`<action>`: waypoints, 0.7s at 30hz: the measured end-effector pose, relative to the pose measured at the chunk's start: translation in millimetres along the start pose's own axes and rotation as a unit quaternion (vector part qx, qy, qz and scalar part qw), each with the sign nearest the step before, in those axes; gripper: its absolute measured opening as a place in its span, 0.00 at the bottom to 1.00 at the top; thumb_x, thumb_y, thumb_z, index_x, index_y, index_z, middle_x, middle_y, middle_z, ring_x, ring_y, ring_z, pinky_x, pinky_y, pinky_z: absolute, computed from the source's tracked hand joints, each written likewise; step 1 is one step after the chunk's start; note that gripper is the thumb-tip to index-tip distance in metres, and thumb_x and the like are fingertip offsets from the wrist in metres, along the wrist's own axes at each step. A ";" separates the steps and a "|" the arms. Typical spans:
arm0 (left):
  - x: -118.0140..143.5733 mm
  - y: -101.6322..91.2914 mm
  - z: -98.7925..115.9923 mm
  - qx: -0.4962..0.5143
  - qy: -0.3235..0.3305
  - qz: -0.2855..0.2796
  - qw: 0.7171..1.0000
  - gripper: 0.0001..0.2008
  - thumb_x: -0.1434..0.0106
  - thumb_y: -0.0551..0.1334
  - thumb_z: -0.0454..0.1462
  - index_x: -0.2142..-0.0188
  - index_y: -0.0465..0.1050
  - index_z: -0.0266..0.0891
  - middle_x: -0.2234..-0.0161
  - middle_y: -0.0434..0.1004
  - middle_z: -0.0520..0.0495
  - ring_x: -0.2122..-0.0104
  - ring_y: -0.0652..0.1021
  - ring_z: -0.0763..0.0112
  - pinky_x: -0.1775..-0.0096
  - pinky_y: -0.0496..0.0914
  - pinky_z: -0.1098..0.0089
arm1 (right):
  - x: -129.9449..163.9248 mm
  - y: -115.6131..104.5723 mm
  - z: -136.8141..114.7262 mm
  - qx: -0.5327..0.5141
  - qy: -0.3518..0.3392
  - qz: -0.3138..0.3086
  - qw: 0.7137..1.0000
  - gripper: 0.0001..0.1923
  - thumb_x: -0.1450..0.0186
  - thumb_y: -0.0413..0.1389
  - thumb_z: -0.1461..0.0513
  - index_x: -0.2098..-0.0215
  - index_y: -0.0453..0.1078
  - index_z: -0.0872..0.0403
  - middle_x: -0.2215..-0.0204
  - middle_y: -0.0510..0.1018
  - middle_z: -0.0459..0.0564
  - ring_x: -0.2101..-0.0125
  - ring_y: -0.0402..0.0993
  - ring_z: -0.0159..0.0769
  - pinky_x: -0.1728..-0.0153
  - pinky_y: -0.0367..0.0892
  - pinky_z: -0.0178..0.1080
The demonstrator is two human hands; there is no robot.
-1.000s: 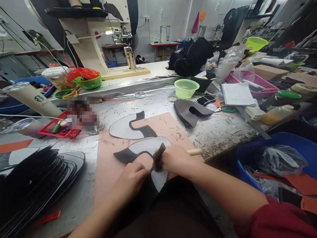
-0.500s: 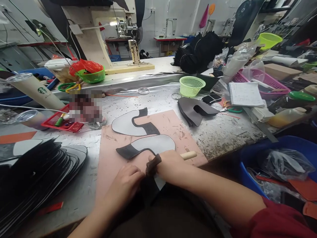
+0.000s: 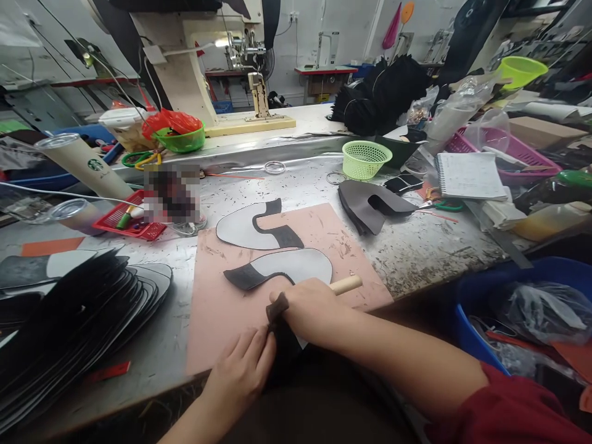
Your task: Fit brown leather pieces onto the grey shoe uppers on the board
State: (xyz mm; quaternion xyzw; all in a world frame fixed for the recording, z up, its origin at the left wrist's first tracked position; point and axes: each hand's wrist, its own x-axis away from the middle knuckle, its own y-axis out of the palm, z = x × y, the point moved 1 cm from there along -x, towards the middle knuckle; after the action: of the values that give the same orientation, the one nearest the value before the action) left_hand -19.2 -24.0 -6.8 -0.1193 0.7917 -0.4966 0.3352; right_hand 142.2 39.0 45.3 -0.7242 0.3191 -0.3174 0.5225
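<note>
A hammer with a pale wooden handle (image 3: 346, 284) and a dark head is gripped in my right hand (image 3: 314, 308). Its head sits just above my left hand (image 3: 247, 357), which is closed at the edge of a black and grey shoe upper piece (image 3: 284, 348) at the front of the bench. Both hands and the hammer partly cover that piece. Two more curved upper pieces, a farther one (image 3: 243, 227) and a nearer one (image 3: 296, 266), lie flat on the pink board (image 3: 208, 320) beyond my hands.
A tall stack of black upper pieces (image 3: 78, 333) stands at left. Dark grey cut pieces (image 3: 370, 206), a green basket (image 3: 365, 159) and a notebook (image 3: 469, 176) lie to the right. A sewing machine (image 3: 189, 68) stands behind. A blue tub (image 3: 467, 320) sits below the bench edge.
My left hand has shifted slightly right and down, its fingers now straighter along the piece's edge. The hammer in my right hand has moved a little left. The whole view has turned slightly.
</note>
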 end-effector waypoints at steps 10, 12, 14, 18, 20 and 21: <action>6.5 -8.1 4.7 -0.031 -0.023 -0.023 0.999 0.17 0.43 0.47 0.25 0.63 0.70 0.39 0.65 0.76 0.47 0.65 0.73 0.66 0.66 0.62 0.67 | -9.9 -6.0 -11.0 0.004 -0.009 -0.040 0.999 0.06 0.44 0.50 0.67 0.71 0.69 0.55 0.74 0.76 0.49 0.74 0.72 0.33 0.81 0.54 0.33; 6.0 -9.4 5.2 -0.032 -0.018 -0.026 0.999 0.17 0.44 0.47 0.24 0.63 0.69 0.38 0.68 0.75 0.47 0.67 0.73 0.66 0.66 0.62 0.67 | -10.5 -7.3 -15.3 -0.015 -0.023 -0.030 0.999 0.06 0.43 0.50 0.66 0.71 0.69 0.54 0.73 0.76 0.48 0.73 0.73 0.33 0.79 0.56 0.32; 7.1 -9.9 5.7 -0.029 -0.021 -0.038 0.999 0.16 0.44 0.48 0.24 0.62 0.68 0.37 0.71 0.74 0.47 0.69 0.72 0.66 0.68 0.61 0.67 | -9.5 -5.8 -17.6 -0.020 -0.048 -0.005 0.999 0.07 0.43 0.50 0.66 0.69 0.70 0.54 0.74 0.76 0.48 0.72 0.72 0.33 0.78 0.56 0.32; 8.8 -11.8 4.5 -0.004 -0.030 -0.059 0.998 0.16 0.43 0.47 0.24 0.60 0.67 0.36 0.73 0.71 0.47 0.72 0.70 0.67 0.71 0.59 0.67 | -3.4 -3.0 -1.2 -0.001 0.006 -0.021 1.000 0.08 0.45 0.51 0.66 0.71 0.72 0.55 0.78 0.75 0.50 0.75 0.72 0.35 0.78 0.56 0.33; 2.0 -13.5 3.1 0.016 -0.037 -0.055 0.998 0.13 0.42 0.48 0.26 0.62 0.67 0.36 0.74 0.71 0.47 0.72 0.69 0.67 0.72 0.59 0.67 | 2.1 -6.1 18.8 0.009 0.088 -0.023 0.996 0.09 0.45 0.50 0.66 0.70 0.72 0.55 0.77 0.76 0.50 0.76 0.71 0.35 0.79 0.55 0.33; -4.8 -14.0 3.0 0.029 -0.041 -0.058 0.997 0.11 0.41 0.49 0.28 0.64 0.67 0.36 0.74 0.70 0.47 0.73 0.69 0.67 0.72 0.59 0.67 | 5.3 -8.1 30.3 0.016 0.128 -0.014 0.992 0.11 0.44 0.48 0.65 0.69 0.72 0.54 0.76 0.76 0.50 0.75 0.71 0.36 0.79 0.55 0.33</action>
State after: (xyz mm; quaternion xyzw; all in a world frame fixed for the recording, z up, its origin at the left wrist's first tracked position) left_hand -15.7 -30.3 6.5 -0.1753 0.7544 -0.5324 0.3416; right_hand 170.5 53.6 46.1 -0.6734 0.3678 -0.4201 0.4845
